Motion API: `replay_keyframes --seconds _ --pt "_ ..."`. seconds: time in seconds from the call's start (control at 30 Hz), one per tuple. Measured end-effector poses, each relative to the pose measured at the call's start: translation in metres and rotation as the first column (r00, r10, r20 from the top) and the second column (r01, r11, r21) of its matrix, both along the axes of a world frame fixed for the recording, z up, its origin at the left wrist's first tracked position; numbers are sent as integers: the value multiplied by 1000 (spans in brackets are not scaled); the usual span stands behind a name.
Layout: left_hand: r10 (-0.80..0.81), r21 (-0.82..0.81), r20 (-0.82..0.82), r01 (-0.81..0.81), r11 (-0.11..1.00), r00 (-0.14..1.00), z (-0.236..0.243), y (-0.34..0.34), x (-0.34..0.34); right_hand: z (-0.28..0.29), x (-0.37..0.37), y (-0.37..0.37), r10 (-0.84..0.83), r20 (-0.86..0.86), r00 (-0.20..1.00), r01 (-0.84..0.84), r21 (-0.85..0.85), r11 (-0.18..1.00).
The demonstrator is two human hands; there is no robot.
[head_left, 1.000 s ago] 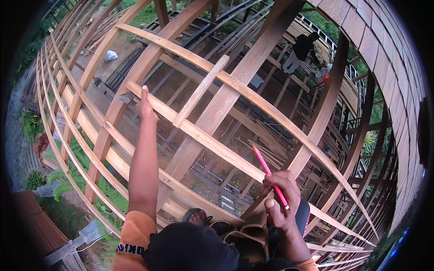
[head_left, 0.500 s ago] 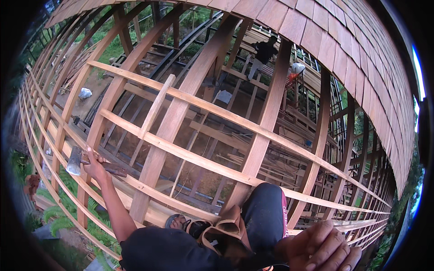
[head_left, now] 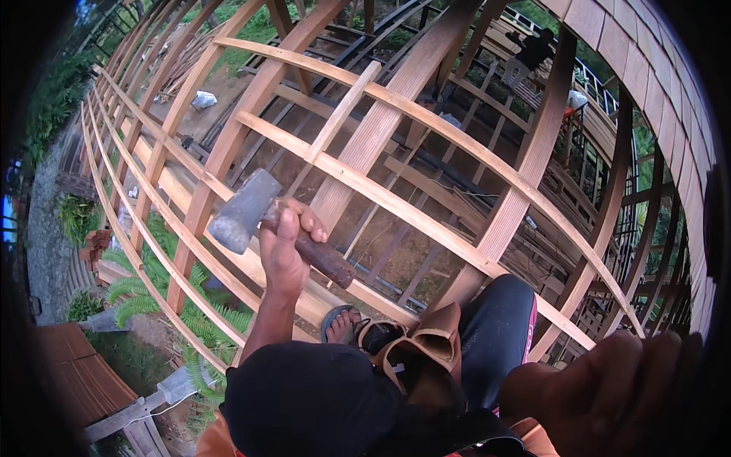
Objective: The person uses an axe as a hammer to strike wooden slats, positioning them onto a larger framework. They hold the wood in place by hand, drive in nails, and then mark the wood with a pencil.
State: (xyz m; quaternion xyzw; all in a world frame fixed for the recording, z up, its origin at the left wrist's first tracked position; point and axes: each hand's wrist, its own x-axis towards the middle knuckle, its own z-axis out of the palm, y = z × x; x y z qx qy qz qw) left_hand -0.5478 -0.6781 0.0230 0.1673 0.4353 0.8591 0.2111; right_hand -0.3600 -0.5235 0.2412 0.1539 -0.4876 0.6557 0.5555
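My left hand (head_left: 285, 247) is closed around the handle of a hatchet (head_left: 245, 212). It has a broad grey metal head and a short, worn brown wooden handle, held up over the timber battens. My right hand (head_left: 609, 388) is large and dark at the lower right, its fingers curled. What it holds, if anything, is hidden. Between the hands, a brown leather tool pouch (head_left: 438, 339) hangs at my waist, beside my bent knee in dark trousers. A sandalled foot (head_left: 343, 326) rests on a timber below the hatchet.
Curved rafters (head_left: 365, 145) and thin horizontal battens (head_left: 411, 202) form an open frame, with gaps down to the ground. Wooden shingles (head_left: 647, 61) cover the upper right. Below, a person (head_left: 529, 57) stands among stacked boards. Ferns (head_left: 156, 282) grow outside at left.
My left hand has brought the hatchet rightward and up, closer to me. My right hand has shifted right and looms larger. The view has turned, showing more ground at left and less shingle roof.
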Motion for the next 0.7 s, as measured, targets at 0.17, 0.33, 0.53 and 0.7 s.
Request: replay_keyframes --seconds 0.17,0.33,0.53,0.7 --pt "-226 41 -113 232 972 967 20 45 22 -171 -41 15 -404 831 383 -415 546 728" --pt "-405 -364 -334 280 888 851 6 49 9 -227 -39 -4 -120 981 149 -339 165 926" --pt "78 -626 -291 -252 738 953 -43 19 -86 -236 -32 29 7 997 71 -214 8 977" --pt "-125 -652 -715 -592 474 688 -49 69 -164 -248 -47 30 80 987 141 -164 -57 985"
